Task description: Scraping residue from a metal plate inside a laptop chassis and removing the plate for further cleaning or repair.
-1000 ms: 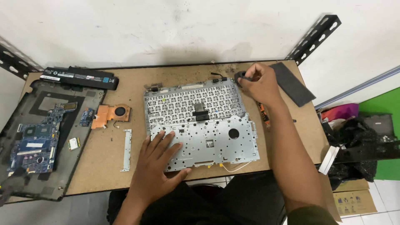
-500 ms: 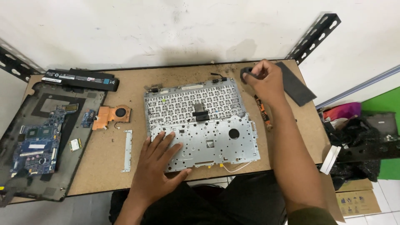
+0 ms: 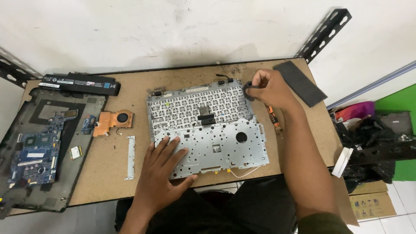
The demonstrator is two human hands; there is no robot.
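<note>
Palm-down, my left hand (image 3: 162, 171) lies flat on the lower left of the silver laptop top-case (image 3: 208, 130), fingers spread apart and pinning its perforated metal plate to the bench. The case sits keyboard-underside up at the middle of the brown worktable (image 3: 108, 182). A thin white wire (image 3: 242, 172) loops off its near edge at 5 o'clock.

At 9 o'clock of my left hand lies a narrow metal bracket strip (image 3: 130, 157). Farther out at 10 o'clock sit the copper heatsink with fan (image 3: 112, 121), then the blue motherboard (image 3: 37, 149) in the dark bottom shell (image 3: 65, 108), and past them the long black battery (image 3: 80, 83) against the wall.

My right forearm crosses the table's right side and partly hides an orange-handled tool (image 3: 274, 118) lying at 3 o'clock of the case. My right hand (image 3: 268, 89) is at the case's far right corner, about 1 o'clock, fingers pinched together on a small dark piece (image 3: 248, 89); what the piece is I cannot tell. A dark rectangular pad (image 3: 299, 82) lies just beyond that hand.

Against half a second ago: right hand has shifted slightly left, onto the corner of the case. Left hand unchanged.
</note>
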